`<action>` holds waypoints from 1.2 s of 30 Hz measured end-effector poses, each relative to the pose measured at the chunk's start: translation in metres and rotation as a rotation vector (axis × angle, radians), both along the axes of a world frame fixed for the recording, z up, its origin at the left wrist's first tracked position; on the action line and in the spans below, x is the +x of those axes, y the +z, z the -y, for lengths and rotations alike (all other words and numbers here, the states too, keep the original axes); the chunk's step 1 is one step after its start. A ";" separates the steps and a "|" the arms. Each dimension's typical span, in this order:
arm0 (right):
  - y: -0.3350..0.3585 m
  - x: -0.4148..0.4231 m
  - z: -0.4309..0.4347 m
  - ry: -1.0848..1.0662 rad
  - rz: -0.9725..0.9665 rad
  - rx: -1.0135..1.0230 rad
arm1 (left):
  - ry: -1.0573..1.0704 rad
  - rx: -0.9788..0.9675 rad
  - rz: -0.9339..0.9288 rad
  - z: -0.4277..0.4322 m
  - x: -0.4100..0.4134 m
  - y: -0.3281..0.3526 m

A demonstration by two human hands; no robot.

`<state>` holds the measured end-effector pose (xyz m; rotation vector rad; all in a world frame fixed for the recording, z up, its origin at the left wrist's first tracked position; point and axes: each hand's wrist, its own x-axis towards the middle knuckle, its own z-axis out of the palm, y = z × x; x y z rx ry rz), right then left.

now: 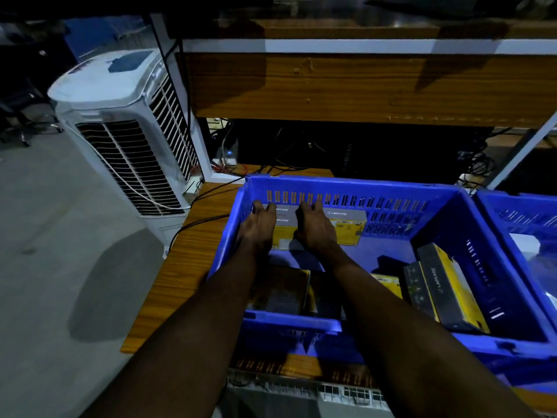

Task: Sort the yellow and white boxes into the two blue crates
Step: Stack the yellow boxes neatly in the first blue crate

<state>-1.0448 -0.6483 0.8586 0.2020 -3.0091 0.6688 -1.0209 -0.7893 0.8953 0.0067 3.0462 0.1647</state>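
Here, both hands are inside the blue slotted plastic crate, at its far left corner. Left hand and right hand flank an upright yellow and grey cardboard box against the far wall, fingers bent over its top edge, grasping it. A matching yellow box stands just beside it, right. Long black and yellow boxes lean at the crate's right wall. Second blue crate sits alongside. Crates rest on a wooden table; a white air cooler stands to the left.
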 end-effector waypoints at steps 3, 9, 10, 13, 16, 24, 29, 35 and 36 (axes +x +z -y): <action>-0.002 0.001 -0.002 -0.017 0.020 0.014 | -0.029 -0.033 -0.026 0.001 -0.001 -0.004; 0.003 0.006 -0.006 -0.039 0.059 -0.019 | -0.029 -0.006 -0.046 0.001 0.009 -0.005; 0.006 0.007 -0.008 -0.044 0.066 -0.031 | -0.036 0.015 -0.051 0.001 0.012 -0.005; 0.015 0.010 -0.015 -0.050 0.064 -0.107 | -0.040 0.073 -0.099 0.001 0.017 -0.004; 0.024 0.016 -0.025 -0.020 0.088 -0.119 | -0.079 0.158 -0.100 0.002 0.016 -0.003; 0.032 0.046 -0.026 0.141 0.291 -0.016 | -0.223 0.196 0.227 0.000 0.026 -0.002; 0.041 0.063 -0.024 0.227 0.468 0.076 | -0.185 0.155 0.320 -0.011 0.036 -0.006; 0.047 0.082 -0.022 0.257 0.625 0.154 | -0.214 0.007 0.522 -0.020 0.052 -0.003; 0.048 0.083 -0.021 0.254 0.624 0.165 | -0.216 0.003 0.529 -0.020 0.054 -0.001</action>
